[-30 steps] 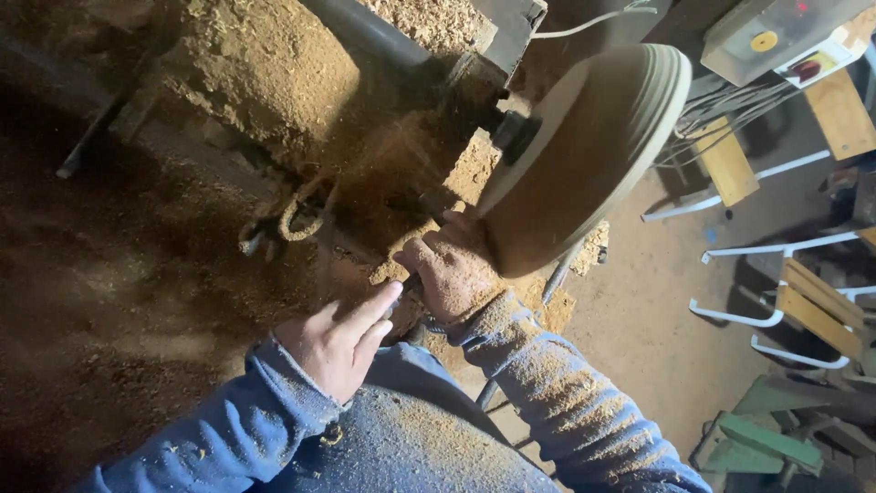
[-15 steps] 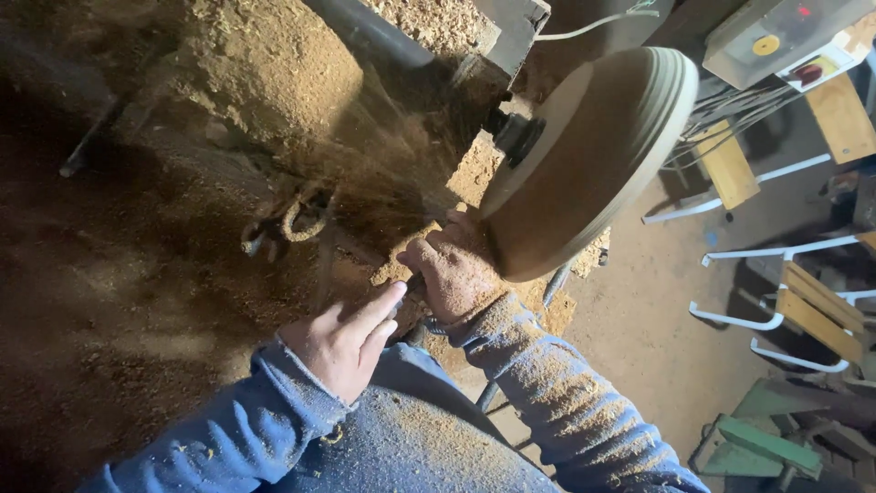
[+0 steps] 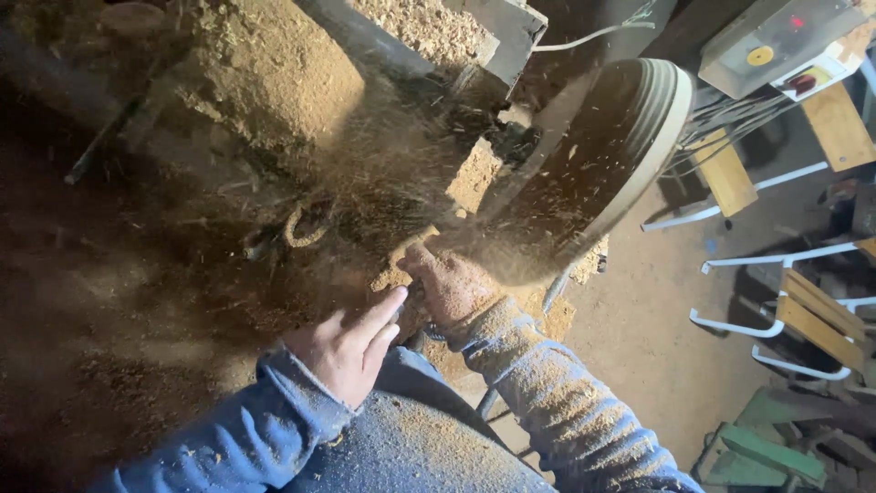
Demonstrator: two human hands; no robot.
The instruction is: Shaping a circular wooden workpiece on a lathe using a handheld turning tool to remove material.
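Wooden disc (image 3: 602, 155): large round blank, pale rim, dark face flecked with chips; it sits at about 1 o'clock from the hands, tilted on edge, and is mounted on the lathe.
Turning tool (image 3: 415, 306): only a short dark part shows between the two hands; its tip toward the disc is hidden by flying chips.
Right hand (image 3: 452, 288): coated in sawdust, just below the disc's lower edge; fingers curled together around the tool.
Left hand (image 3: 351, 347): at 7 o'clock from the right hand, just beside it; fingers held straight and close together, the forefinger lying along the tool. Whether the thumb grips underneath cannot be told.
Sleeves (image 3: 557, 402): blue cloth, thickly dusted with shavings, as is the lap below.
Shavings spray (image 3: 392, 196): a stream of fine chips in the air, running from the disc's lower edge toward 10 o'clock.
Lathe bed (image 3: 383, 46): dark metal bar running toward 11 o'clock, with a grey housing at 12 o'clock; loose shavings lie heaped on top of it.
Sawdust heap (image 3: 274, 82): tall tan mound at 11 o'clock, against the bed.
Metal ring (image 3: 306, 228): small loop half sunk in dust, at 10 o'clock from the hands.
Control box (image 3: 766, 41): grey case with a yellow dial, at 2 o'clock.
Chairs (image 3: 794, 315): white tube frames with wooden slats, at 3 o'clock, well apart from the hands.
Floor (image 3: 657, 338): tan, dust-covered.
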